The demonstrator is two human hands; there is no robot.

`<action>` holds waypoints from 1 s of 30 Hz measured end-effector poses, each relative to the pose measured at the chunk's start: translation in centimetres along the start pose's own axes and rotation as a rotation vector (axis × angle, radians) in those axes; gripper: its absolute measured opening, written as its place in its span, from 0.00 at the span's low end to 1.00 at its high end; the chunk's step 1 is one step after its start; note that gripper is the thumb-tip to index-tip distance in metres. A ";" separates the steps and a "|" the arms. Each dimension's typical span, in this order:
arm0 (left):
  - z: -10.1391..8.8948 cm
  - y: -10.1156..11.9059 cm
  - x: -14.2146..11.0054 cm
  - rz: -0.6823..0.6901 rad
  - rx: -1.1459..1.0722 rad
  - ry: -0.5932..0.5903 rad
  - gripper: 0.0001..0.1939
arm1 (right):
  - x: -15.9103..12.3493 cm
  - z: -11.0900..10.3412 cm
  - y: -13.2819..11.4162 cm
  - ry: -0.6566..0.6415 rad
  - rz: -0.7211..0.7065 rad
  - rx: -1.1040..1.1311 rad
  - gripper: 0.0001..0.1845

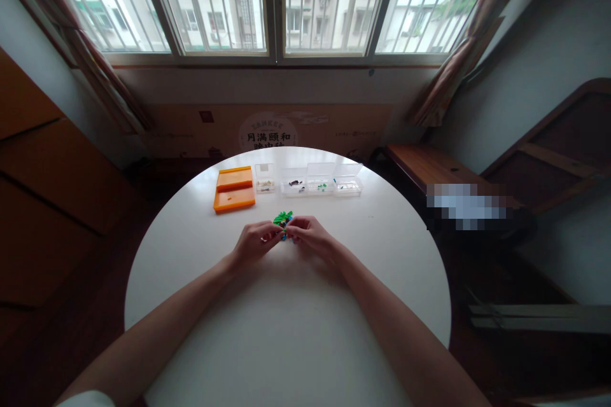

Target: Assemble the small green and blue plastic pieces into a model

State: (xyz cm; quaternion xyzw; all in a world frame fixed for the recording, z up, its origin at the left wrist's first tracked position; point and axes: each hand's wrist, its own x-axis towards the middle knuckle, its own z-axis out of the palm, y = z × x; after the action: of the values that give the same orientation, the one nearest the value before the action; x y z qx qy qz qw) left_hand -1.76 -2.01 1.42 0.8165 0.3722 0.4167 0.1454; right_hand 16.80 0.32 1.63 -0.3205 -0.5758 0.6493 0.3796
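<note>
A small green and blue brick model (283, 219) is held between both hands over the middle of the round white table (286, 324). My left hand (255, 241) is curled, its fingertips pinching the model's left side. My right hand (310, 235) is closed on the model's right side. The lower part of the model is hidden by my fingers.
An orange tray (233, 197) with its lid lies at the far left of the table. Beside it stand several small clear boxes (321, 181) with tiny parts. A wooden bench (429, 168) is at the right, a cabinet at the left, a window behind.
</note>
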 end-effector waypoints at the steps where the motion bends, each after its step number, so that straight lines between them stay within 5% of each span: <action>1: 0.0 0.0 0.0 0.000 0.000 -0.002 0.09 | 0.0 0.0 0.0 0.003 -0.001 0.001 0.18; 30: 0.0 -0.3 -0.1 -0.016 0.034 0.017 0.08 | 0.1 0.1 0.3 0.012 -0.008 0.020 0.19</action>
State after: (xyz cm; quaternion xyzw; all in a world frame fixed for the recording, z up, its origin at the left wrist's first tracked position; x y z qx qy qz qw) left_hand -1.91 -1.83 1.20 0.8124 0.3869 0.4160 0.1314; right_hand 16.59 0.32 1.38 -0.3183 -0.5684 0.6515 0.3888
